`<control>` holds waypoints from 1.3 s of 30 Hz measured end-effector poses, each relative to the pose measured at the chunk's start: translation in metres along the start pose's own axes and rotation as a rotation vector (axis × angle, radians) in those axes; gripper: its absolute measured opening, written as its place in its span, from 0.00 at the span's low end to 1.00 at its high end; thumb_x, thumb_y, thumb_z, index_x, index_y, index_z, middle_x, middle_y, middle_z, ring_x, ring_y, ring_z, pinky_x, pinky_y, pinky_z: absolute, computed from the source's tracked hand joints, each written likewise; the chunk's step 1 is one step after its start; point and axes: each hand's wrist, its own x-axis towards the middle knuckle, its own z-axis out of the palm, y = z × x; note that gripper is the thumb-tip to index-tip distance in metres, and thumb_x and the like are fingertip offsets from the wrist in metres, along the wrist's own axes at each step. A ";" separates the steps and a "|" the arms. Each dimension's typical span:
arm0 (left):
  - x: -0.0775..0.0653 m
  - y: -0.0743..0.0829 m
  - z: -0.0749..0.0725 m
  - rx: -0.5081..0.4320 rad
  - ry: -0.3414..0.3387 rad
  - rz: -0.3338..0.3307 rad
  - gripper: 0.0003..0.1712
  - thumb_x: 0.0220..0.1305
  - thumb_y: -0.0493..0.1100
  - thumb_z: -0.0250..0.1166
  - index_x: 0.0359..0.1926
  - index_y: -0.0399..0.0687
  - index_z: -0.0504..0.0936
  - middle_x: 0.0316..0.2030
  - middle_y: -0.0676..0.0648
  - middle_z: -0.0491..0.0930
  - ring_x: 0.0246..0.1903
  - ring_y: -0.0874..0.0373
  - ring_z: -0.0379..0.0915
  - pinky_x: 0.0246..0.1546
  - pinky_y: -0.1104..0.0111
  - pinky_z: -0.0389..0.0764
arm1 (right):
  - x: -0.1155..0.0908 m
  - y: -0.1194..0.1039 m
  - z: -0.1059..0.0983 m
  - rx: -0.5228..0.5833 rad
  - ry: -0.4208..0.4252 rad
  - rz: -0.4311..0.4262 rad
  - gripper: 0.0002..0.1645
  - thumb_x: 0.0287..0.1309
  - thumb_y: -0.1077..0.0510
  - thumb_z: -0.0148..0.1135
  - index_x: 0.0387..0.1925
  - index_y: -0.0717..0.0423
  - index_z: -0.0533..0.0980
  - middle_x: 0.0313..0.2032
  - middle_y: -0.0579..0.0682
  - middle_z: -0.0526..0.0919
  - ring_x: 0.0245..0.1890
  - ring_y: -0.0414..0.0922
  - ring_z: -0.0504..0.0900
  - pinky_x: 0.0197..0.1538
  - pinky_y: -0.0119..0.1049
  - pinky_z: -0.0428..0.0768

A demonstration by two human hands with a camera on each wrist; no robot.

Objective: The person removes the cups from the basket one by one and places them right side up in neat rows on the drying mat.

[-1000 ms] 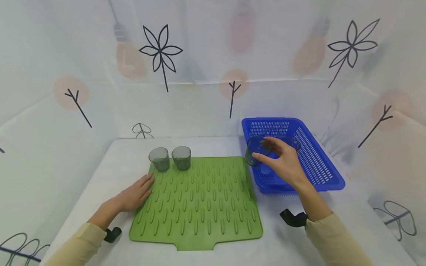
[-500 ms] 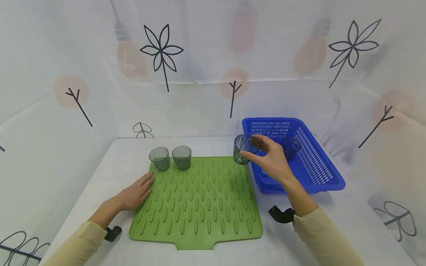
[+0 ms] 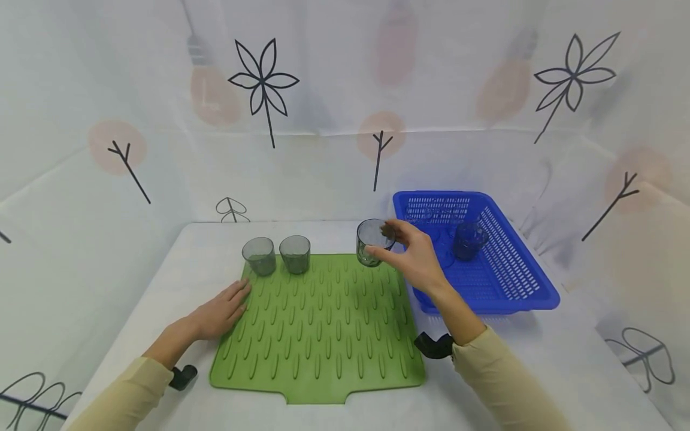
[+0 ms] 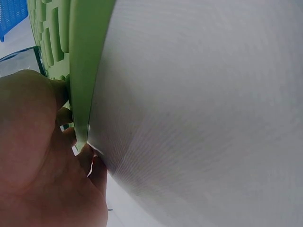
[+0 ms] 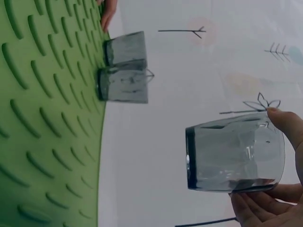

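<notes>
Between thumb and fingers my right hand holds a smoky grey glass by its side near the rim. It is upright above the far right part of the green ridged mat, apart from it. Two similar glasses, a left one and a right one, stand side by side at the mat's far left corner. My left hand lies with extended fingers on the mat's left edge. In the left wrist view its fingers touch that edge.
A blue perforated basket stands right of the mat, with a dark-looking glass and other clear glassware inside, partly hard to make out. The white table meets a patterned cloth wall at the back.
My right hand has carried the glass leftward from over the basket to above the mat. The glass left in the basket is now in fuller view. My left hand stays put.
</notes>
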 end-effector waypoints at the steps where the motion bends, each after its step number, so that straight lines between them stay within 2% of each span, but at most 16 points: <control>1: 0.000 -0.002 0.002 0.002 -0.002 -0.005 0.32 0.81 0.43 0.47 0.76 0.27 0.56 0.77 0.29 0.49 0.76 0.30 0.46 0.74 0.40 0.56 | 0.001 0.000 0.003 0.003 0.000 -0.002 0.45 0.57 0.47 0.77 0.70 0.59 0.70 0.61 0.58 0.80 0.63 0.53 0.77 0.69 0.49 0.74; 4: 0.000 -0.004 0.003 -0.005 0.001 -0.001 0.32 0.82 0.43 0.47 0.76 0.27 0.56 0.77 0.28 0.49 0.75 0.29 0.46 0.73 0.39 0.56 | 0.003 -0.001 0.012 0.014 0.001 -0.007 0.45 0.57 0.46 0.77 0.70 0.59 0.70 0.60 0.58 0.80 0.62 0.53 0.78 0.69 0.50 0.75; 10: -0.002 0.002 -0.001 -0.031 0.020 0.020 0.32 0.82 0.45 0.47 0.75 0.26 0.57 0.76 0.26 0.51 0.73 0.26 0.48 0.70 0.34 0.57 | 0.010 0.002 0.028 0.039 0.015 -0.021 0.43 0.57 0.49 0.77 0.69 0.62 0.71 0.58 0.62 0.80 0.61 0.55 0.79 0.69 0.52 0.75; 14: -0.003 0.007 -0.003 -0.035 0.004 0.002 0.32 0.81 0.43 0.47 0.75 0.26 0.57 0.76 0.26 0.50 0.74 0.26 0.47 0.71 0.35 0.56 | 0.014 0.006 0.036 0.050 0.016 -0.004 0.44 0.57 0.49 0.77 0.69 0.63 0.70 0.58 0.60 0.80 0.61 0.55 0.79 0.69 0.48 0.75; 22: -0.003 0.015 -0.008 -0.031 -0.020 -0.026 0.31 0.80 0.40 0.49 0.76 0.26 0.57 0.77 0.27 0.50 0.75 0.29 0.46 0.74 0.39 0.55 | 0.019 0.017 0.049 0.064 0.012 0.004 0.46 0.56 0.48 0.78 0.70 0.64 0.69 0.58 0.61 0.80 0.62 0.56 0.79 0.69 0.48 0.76; 28: -0.004 0.014 -0.009 -0.009 -0.022 -0.030 0.31 0.81 0.40 0.49 0.76 0.27 0.57 0.77 0.28 0.51 0.75 0.29 0.47 0.74 0.40 0.56 | 0.023 0.025 0.058 0.098 0.015 -0.004 0.43 0.56 0.51 0.78 0.68 0.65 0.71 0.56 0.64 0.80 0.60 0.57 0.79 0.68 0.48 0.77; 39: -0.002 0.012 -0.010 -0.016 -0.019 -0.032 0.31 0.81 0.40 0.49 0.76 0.27 0.57 0.77 0.28 0.50 0.76 0.29 0.46 0.74 0.40 0.55 | 0.031 0.029 0.078 0.107 0.024 0.011 0.42 0.55 0.49 0.79 0.66 0.63 0.73 0.54 0.59 0.82 0.57 0.54 0.80 0.67 0.47 0.77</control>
